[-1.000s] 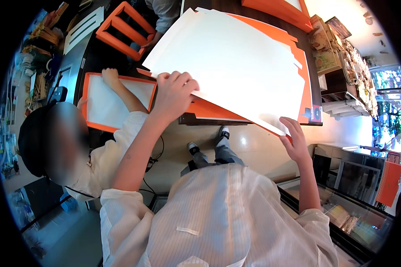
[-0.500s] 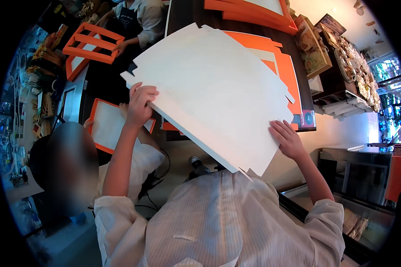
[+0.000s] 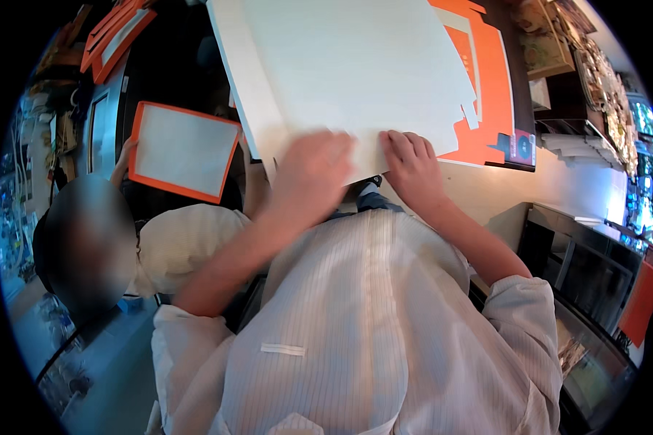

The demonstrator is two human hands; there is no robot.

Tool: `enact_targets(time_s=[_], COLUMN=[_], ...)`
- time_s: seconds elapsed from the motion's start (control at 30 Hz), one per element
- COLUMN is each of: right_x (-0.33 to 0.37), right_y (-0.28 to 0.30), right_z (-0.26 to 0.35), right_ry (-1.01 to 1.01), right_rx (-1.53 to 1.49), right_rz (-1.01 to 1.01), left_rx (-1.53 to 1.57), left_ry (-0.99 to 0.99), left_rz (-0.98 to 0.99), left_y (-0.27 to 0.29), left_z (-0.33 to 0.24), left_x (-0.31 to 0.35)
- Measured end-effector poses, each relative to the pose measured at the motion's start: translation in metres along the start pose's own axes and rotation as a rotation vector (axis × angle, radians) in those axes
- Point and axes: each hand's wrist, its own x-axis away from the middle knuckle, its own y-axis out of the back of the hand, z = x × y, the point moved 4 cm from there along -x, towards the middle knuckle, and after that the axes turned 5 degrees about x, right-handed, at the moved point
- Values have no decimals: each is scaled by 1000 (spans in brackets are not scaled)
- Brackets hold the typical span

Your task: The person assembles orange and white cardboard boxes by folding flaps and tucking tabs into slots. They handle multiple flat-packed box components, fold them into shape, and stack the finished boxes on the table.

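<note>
Presently, a stack of flat white cardboard sheets [image 3: 348, 80] is held at its near edge by both hands. The sheets are matte, smooth and pale cream-white, cut as die-cut blanks with stepped notches along the right side. The stack is seen to be several layers thick along its left edge. The left hand [image 3: 308, 177] is motion-blurred; its grip is laid over the lower edge of the stack, fingers curled on top, but how tightly it is closed cannot be told. The right hand [image 3: 412, 168] is pressed flat on the top sheet just beside the left hand, fingers spread and extended, with no closed grip formed.

Beneath the stack, orange flat sheets [image 3: 490, 94] with white inner panels are spread on a dark table [image 3: 519, 43]. To the left, a rectangular panel [image 3: 183, 151] with a white face and orange border is held by a co-worker's hand [image 3: 125, 156] at its left edge. A white, finely ribbed striped shirt [image 3: 370, 326] is worn by the person.
</note>
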Motion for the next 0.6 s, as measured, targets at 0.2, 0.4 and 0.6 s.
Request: enact_targets(time_s=[0.2, 0.4, 0.6], right_x=[-5, -51, -93], right_y=[-15, -15, -39], right_z=[7, -7, -25], right_ry=[238, 97, 26], right_rx=[-116, -246, -220], right_rz=[-118, 397, 181], left_rx=[-64, 146, 49], left_ry=[-77, 238, 357], left_rz=[-262, -77, 15], left_y=[-66, -48, -48], left_z=[1, 21, 61], left_x=[41, 7, -35])
